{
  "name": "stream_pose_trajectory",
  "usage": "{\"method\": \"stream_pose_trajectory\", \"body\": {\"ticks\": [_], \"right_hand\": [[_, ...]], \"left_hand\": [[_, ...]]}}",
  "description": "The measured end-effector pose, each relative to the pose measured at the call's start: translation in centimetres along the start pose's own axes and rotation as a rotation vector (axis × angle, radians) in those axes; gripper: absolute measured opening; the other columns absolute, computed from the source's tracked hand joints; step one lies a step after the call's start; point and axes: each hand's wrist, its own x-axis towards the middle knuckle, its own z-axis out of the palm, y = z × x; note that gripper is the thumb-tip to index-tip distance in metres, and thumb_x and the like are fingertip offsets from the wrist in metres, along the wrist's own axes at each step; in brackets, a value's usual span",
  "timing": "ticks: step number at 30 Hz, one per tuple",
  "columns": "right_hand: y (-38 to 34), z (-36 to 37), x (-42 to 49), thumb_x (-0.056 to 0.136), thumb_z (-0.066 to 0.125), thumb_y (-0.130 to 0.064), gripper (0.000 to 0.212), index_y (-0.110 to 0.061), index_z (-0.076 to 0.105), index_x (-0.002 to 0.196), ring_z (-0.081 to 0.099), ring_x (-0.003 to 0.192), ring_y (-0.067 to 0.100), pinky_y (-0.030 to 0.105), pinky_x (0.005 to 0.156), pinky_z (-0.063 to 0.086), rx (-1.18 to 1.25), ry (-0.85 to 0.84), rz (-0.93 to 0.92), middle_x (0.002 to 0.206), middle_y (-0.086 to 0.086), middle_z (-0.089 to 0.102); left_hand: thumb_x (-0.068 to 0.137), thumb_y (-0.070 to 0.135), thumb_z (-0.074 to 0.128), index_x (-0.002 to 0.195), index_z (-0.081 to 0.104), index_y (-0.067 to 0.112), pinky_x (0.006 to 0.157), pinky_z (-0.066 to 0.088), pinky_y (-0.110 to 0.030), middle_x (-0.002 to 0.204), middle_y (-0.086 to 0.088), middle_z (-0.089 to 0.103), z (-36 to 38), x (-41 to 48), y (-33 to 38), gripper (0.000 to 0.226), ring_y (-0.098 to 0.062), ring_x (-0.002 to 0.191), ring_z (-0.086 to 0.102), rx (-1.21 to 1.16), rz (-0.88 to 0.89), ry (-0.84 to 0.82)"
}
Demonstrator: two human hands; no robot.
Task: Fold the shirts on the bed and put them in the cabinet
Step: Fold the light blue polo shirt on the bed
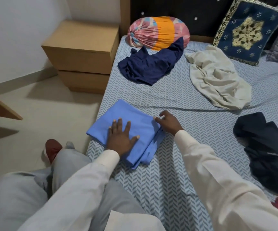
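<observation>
A light blue shirt [126, 117] lies folded into a rectangle near the left edge of the bed [168, 172]. My left hand [121, 137] presses flat on top of it with fingers spread. My right hand [168, 122] pinches the folded edge at the shirt's right corner. Farther back, a navy shirt [149, 64] lies crumpled near the bolster. A cream shirt [218, 79] is heaped to the right of it. A dark navy garment [266, 150] lies bunched at the right side of the bed.
A round pink and orange bolster [158, 30] and a blue embroidered cushion [248, 30] lean on the headboard. A wooden two-drawer nightstand [83, 55] stands left of the bed. My knees and a red slipper [53, 149] are over the floor at the lower left.
</observation>
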Motion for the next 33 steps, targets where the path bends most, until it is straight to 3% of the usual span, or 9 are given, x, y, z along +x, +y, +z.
{"method": "stream_pose_trajectory", "body": {"ticks": [2, 4, 9, 13, 18, 21, 25, 29, 33], "right_hand": [[1.0, -0.3, 0.2, 0.079, 0.073, -0.048, 0.040, -0.016, 0.058, 0.098, 0.065, 0.086, 0.027, 0.034, 0.067, 0.049, -0.032, -0.010, 0.042, 0.093, 0.010, 0.067], [1.4, -0.8, 0.3, 0.076, 0.077, -0.045, 0.037, -0.018, 0.054, 0.084, 0.064, 0.074, 0.023, 0.032, 0.060, 0.045, 0.001, 0.021, 0.039, 0.079, 0.008, 0.066], [1.1, -1.9, 0.4, 0.080, 0.076, -0.039, 0.032, -0.015, 0.057, 0.068, 0.055, 0.064, 0.018, 0.029, 0.055, 0.038, -0.124, -0.074, -0.025, 0.069, 0.004, 0.060], [1.0, -2.7, 0.7, 0.081, 0.078, -0.026, 0.027, -0.014, 0.058, 0.069, 0.052, 0.063, 0.016, 0.028, 0.056, 0.039, 0.007, -0.122, -0.024, 0.068, 0.002, 0.059], [2.0, -2.5, 0.6, 0.081, 0.079, -0.023, 0.024, -0.012, 0.058, 0.073, 0.054, 0.062, 0.017, 0.026, 0.055, 0.040, 0.074, -0.074, -0.024, 0.066, 0.001, 0.059], [3.3, -1.6, 0.5, 0.082, 0.072, -0.014, 0.014, -0.018, 0.058, 0.082, 0.062, 0.080, 0.027, 0.033, 0.065, 0.047, -0.012, -0.008, -0.108, 0.084, 0.005, 0.064], [4.3, -1.5, 0.5, 0.075, 0.051, -0.002, 0.040, -0.033, 0.063, 0.098, 0.059, 0.098, 0.029, 0.045, 0.082, 0.051, -0.185, -0.112, -0.405, 0.109, 0.007, 0.060], [5.1, -1.0, 0.3, 0.080, 0.055, 0.003, 0.052, -0.029, 0.065, 0.119, 0.048, 0.111, 0.026, 0.034, 0.077, 0.042, -0.382, -0.135, -0.431, 0.122, 0.001, 0.058], [4.9, -0.8, 0.7, 0.081, 0.061, -0.002, 0.047, -0.034, 0.067, 0.115, 0.054, 0.109, 0.025, 0.037, 0.077, 0.048, -0.349, -0.109, -0.426, 0.118, -0.002, 0.060]], "left_hand": [[0.089, 0.071, 0.040, 0.153, 0.023, 0.022, 0.114, 0.023, -0.047, 0.157, -0.014, 0.019, 0.4, -2.0, 2.2, 0.082, -0.036, 0.143, 0.018, 0.080, 0.044, 0.083], [0.082, 0.069, 0.048, 0.134, 0.042, 0.019, 0.092, 0.041, -0.042, 0.128, -0.010, 0.047, 0.3, -4.0, 3.6, 0.073, -0.033, 0.116, 0.044, 0.125, 0.092, 0.154], [0.082, 0.056, 0.040, 0.102, 0.048, 0.015, 0.063, 0.032, -0.033, 0.094, -0.007, 0.058, 0.2, -6.4, 3.8, 0.046, -0.029, 0.085, 0.056, 0.155, 0.126, 0.085], [0.083, 0.024, 0.054, 0.090, 0.037, 0.020, 0.061, 0.031, -0.030, 0.097, -0.005, 0.059, 0.1, -7.0, 3.8, 0.019, -0.027, 0.089, 0.058, 0.136, 0.126, 0.035], [0.079, 0.009, 0.061, 0.088, 0.048, 0.017, 0.056, 0.033, -0.031, 0.087, -0.007, 0.060, 1.4, -7.7, 4.2, 0.018, -0.029, 0.077, 0.062, 0.135, 0.187, -0.015], [0.053, 0.017, 0.083, 0.076, 0.054, 0.019, 0.049, 0.028, -0.026, 0.067, -0.001, 0.058, 1.8, -7.6, 4.4, 0.037, -0.021, 0.056, 0.059, 0.272, 0.238, -0.048], [0.082, 0.030, 0.059, 0.109, 0.047, 0.014, 0.067, 0.030, -0.033, 0.103, -0.005, 0.055, 2.2, -8.1, 4.2, 0.033, -0.027, 0.093, 0.057, 0.304, 0.205, -0.040], [0.083, 0.030, 0.056, 0.114, 0.042, 0.014, 0.069, 0.029, -0.034, 0.107, -0.006, 0.052, 2.6, -8.4, 4.4, 0.037, -0.027, 0.095, 0.055, 0.324, 0.136, -0.013], [0.081, 0.019, 0.058, 0.105, 0.051, 0.015, 0.070, 0.035, -0.033, 0.099, -0.006, 0.058, 2.2, -7.6, 4.6, 0.025, -0.027, 0.090, 0.057, 0.359, 0.170, 0.085]]}}
